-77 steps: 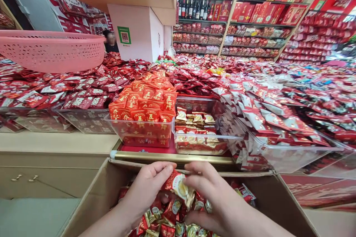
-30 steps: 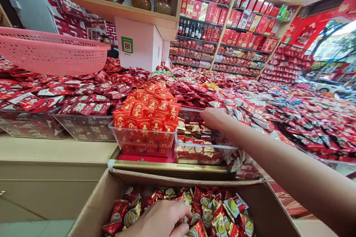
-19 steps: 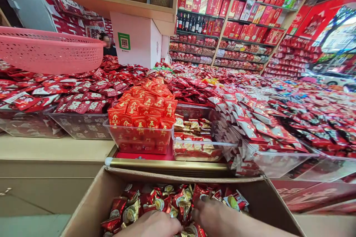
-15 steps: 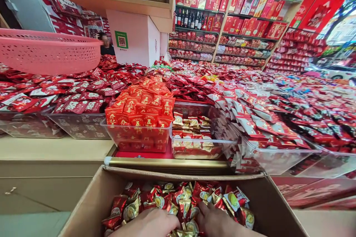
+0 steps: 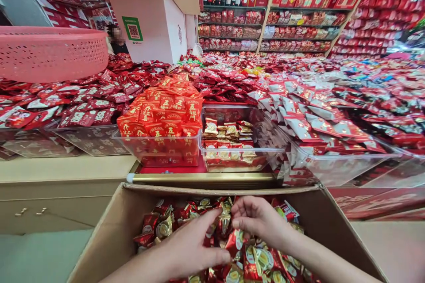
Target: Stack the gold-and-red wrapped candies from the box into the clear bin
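Observation:
A cardboard box (image 5: 99, 234) in front of me holds many small candies in red and gold wrappers (image 5: 265, 258). My left hand (image 5: 189, 243) is over the left middle of the pile, thumb and forefinger spread apart; its other fingers are hidden. Close by on the right, my right hand (image 5: 257, 219) has its fingers curled towards the thumb just above the candies. Whatever may be inside that grip is hidden. One red packet (image 5: 235, 241) shows just below the right thumb. Beyond the box, a clear plastic bin (image 5: 244, 157) contains similar red and gold packets, partly filled.
Left of that bin, a clear tub is heaped with orange-red packets (image 5: 162, 115). White and red packets (image 5: 318, 119) overflow bins on the right. A pink perforated basket (image 5: 49, 55) rests at the left. Shelves (image 5: 265, 13) stand behind, and a person (image 5: 117, 42) is partly visible.
Both hands have risen from among the candies, and the right has curled its fingers. The view has tilted down, so the shelves sit higher in the picture.

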Available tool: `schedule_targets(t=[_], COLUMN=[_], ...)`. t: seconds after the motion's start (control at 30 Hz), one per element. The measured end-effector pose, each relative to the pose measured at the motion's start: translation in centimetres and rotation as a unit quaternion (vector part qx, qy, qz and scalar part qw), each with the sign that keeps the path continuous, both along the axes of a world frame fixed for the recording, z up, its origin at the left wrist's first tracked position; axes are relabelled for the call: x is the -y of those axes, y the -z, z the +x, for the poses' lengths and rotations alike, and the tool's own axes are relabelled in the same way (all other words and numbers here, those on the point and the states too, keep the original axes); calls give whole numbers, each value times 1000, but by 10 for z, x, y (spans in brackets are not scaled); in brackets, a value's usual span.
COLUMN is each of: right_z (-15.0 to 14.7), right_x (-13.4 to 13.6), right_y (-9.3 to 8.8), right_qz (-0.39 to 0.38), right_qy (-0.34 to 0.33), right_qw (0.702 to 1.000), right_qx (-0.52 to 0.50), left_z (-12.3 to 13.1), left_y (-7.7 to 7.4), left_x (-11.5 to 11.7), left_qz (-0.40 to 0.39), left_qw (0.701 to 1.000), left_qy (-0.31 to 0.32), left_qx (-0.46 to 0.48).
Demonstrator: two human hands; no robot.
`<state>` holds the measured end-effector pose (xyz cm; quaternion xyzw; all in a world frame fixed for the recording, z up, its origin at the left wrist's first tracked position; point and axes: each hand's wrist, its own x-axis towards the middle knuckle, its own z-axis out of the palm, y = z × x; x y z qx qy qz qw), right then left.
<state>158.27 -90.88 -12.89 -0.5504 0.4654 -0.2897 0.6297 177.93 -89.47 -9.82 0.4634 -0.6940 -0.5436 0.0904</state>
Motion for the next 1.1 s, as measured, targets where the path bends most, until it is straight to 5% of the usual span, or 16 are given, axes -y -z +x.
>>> schedule_targets(t=[0.17,0.43,0.6,0.8,0.97,1.1], right_z=[4,-6,-2,4,0,-17], right_x=[-6,-7,-10,-21,-26,1], right_y=[-10,-7,-4,-17,-59,-124], right_qz=[56,64,22,-187,-280,-373], right_qy=[37,-18,8,-131,-145,9], right_qw=[994,998,999,967,929,916], right_qx=[81,-9,30,-111,-194,-149], left_z=[-15,-13,-14,-8,-2,2], left_y=[-5,0,-2,-9,-24,-28], left_x=[-4,3,-2,-7,-7,-1], left_qz=[146,145,198,39,57,34], left_qw=[981,969,953,993,990,986], left_qy=[10,-133,-132,-67,-22,-55], left_qx=[-131,-146,-185,-92,-128,-154])
